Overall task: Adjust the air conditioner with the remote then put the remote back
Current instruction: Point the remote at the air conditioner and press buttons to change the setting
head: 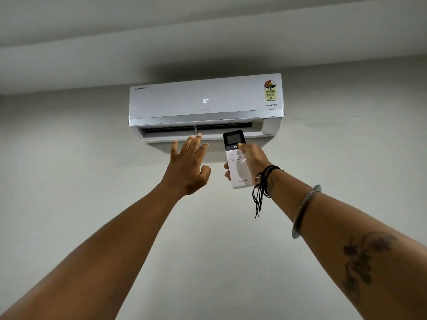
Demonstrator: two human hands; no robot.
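Observation:
A white split air conditioner (205, 100) hangs high on the wall, its panel lit with "18" and its lower flap open. My right hand (253, 160) holds a white remote (235, 158) upright, pointed at the unit, with my thumb on the buttons just below the remote's dark screen. My left hand (188, 163) is raised beside it, palm toward the vent, fingers spread and holding nothing. Both arms reach up from the bottom of the view.
A plain pale wall (208, 239) fills the view below the unit. A ceiling beam (208, 42) runs just above the air conditioner. A metal bangle (305, 211) and black threads circle my right wrist.

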